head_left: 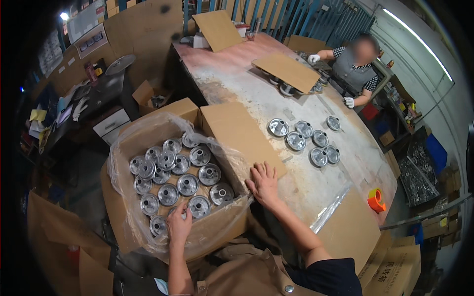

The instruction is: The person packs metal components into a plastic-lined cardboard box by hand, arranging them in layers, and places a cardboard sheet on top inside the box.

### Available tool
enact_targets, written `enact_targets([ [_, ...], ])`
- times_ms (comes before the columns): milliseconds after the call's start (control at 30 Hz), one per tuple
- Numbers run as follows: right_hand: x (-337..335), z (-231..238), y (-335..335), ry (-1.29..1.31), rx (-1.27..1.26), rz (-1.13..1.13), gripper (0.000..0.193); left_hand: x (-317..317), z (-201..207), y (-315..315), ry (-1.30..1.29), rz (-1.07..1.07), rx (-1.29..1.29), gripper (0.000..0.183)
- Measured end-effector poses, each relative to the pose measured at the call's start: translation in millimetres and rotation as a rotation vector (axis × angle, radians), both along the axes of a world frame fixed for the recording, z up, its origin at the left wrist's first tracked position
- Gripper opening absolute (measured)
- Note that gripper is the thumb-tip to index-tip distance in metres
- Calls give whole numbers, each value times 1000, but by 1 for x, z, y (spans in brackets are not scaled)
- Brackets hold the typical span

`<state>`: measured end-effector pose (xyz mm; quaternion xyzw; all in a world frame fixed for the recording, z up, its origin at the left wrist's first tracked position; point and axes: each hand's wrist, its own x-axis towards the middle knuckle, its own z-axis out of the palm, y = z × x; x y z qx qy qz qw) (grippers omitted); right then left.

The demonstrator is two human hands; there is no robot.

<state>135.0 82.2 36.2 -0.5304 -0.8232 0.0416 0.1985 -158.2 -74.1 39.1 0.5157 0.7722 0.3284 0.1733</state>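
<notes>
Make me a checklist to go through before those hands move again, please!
1. Box open: ok, its flap lies out over the table.
2. Right hand on the flap: ok.
3. Metal parts in one flat layer: not ok, some sit on others.
4. Left hand firmly gripping a part: cannot tell.
5. Co-worker's gloved hands away from the box: ok, across the table.

Lit tube light (418, 45) and pale wall (419, 81) at two o'clock. Blue slatted railing (340, 24) at one. Brown board partition (143, 39) at eleven. Black desk (107, 84) with white drawers (111, 122) at ten. Dim grey floor (84, 176) at nine. Worn, whitish surface (234, 81), partly reddish, spans twelve to four.
</notes>
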Motion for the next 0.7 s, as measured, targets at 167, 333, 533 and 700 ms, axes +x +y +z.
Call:
enact_targets([
  [167, -3, 54, 6, 85, 229, 54, 52, 7, 7, 7, 0, 22, 39, 27],
  [333, -105, 86, 0, 342, 145, 537, 42, 5, 4, 7, 13, -4, 54, 29],
  [533, -225, -39, 35, -550, -304, 651, 31, -4, -4, -4, -13, 34, 12, 30],
  [700, -201, -49, 58, -489, 254, 471, 24, 8, -5, 9, -13, 43, 13, 27],
])
